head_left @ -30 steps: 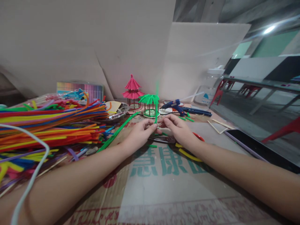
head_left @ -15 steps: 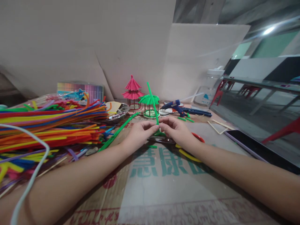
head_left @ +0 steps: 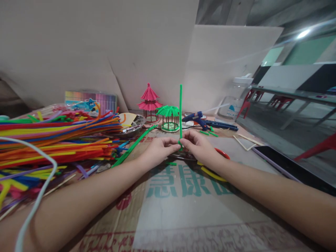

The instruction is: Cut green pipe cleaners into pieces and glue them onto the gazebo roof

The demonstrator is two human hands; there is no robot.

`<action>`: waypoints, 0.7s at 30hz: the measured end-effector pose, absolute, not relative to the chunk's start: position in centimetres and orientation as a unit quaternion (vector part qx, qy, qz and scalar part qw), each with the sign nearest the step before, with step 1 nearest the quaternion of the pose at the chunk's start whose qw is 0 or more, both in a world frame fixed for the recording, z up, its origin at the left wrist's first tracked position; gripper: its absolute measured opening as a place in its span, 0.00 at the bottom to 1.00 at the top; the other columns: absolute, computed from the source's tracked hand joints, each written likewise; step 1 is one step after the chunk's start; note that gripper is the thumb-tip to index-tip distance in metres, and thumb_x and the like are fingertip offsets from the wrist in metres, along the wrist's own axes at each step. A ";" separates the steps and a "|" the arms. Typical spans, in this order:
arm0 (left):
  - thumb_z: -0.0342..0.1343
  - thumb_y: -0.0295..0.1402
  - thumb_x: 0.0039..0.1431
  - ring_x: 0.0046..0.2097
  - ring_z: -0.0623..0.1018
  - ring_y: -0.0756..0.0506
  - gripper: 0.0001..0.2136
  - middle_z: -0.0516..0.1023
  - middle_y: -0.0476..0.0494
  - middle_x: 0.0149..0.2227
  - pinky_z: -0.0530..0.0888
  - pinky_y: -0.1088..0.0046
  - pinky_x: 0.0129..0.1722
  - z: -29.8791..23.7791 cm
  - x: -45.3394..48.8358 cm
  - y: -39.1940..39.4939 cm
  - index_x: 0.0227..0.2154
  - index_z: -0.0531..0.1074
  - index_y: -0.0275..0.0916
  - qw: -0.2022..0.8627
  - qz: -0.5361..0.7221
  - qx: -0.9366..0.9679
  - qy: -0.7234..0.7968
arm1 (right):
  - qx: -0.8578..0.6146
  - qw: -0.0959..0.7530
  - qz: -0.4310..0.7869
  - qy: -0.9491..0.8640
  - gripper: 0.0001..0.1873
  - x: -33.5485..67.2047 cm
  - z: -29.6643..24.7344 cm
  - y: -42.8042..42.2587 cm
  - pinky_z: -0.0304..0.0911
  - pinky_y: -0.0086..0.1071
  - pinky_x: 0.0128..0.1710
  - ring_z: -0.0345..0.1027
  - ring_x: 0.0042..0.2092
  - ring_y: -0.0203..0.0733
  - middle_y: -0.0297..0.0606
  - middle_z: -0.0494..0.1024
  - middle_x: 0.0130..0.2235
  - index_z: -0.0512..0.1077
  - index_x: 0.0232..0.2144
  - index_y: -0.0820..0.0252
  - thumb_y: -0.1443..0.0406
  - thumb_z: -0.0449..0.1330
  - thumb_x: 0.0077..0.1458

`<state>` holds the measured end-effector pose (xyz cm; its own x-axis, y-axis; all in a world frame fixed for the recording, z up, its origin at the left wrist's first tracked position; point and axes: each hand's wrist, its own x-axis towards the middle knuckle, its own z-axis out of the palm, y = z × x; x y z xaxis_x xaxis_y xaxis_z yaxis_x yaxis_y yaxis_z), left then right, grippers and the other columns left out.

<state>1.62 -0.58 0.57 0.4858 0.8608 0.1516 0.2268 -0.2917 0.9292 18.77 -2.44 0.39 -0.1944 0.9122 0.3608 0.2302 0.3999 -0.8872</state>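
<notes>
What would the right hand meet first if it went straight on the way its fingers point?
Probably the left hand: the right hand points at it, both pinching the upright green pipe cleaner.

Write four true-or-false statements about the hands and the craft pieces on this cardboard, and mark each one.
1. The left hand and right hand pinch a thin green pipe cleaner that stands upright. True.
2. The blue glue gun rests in the left hand. False: it lies on the cardboard behind the right hand, untouched.
3. The pink pipe-cleaner pavilion stands left of the green-roofed pavilion. True.
4. The pile of multicoloured pipe cleaners lies to the person's right. False: it lies to the left.
</notes>
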 end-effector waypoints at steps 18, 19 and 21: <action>0.60 0.39 0.51 0.28 0.70 0.52 0.13 0.77 0.48 0.29 0.62 0.77 0.27 1.1 1.7 -0.8 0.34 0.77 0.32 0.519 0.324 0.696 0.375 | -0.401 0.455 0.402 -0.685 0.08 18.9 -0.1 -2.0 0.53 0.28 0.23 0.57 0.26 0.32 0.26 0.63 0.26 0.61 0.30 0.56 0.60 0.56 0.55; 0.60 0.39 0.51 0.28 0.70 0.52 0.13 0.77 0.48 0.29 0.62 0.77 0.27 1.1 1.7 -0.8 0.34 0.77 0.32 0.520 0.323 0.695 0.378 | -0.403 0.454 0.401 -0.686 0.09 18.9 -0.1 -2.0 0.53 0.28 0.23 0.57 0.25 0.32 0.26 0.63 0.26 0.61 0.30 0.56 0.59 0.56 0.55; 0.60 0.38 0.52 0.28 0.70 0.52 0.13 0.77 0.48 0.29 0.62 0.78 0.27 1.3 1.7 -0.8 0.34 0.77 0.32 0.520 0.320 0.693 0.382 | -0.406 0.453 0.397 -0.687 0.09 18.8 0.0 -2.1 0.53 0.28 0.23 0.57 0.25 0.32 0.26 0.63 0.25 0.61 0.30 0.56 0.59 0.56 0.55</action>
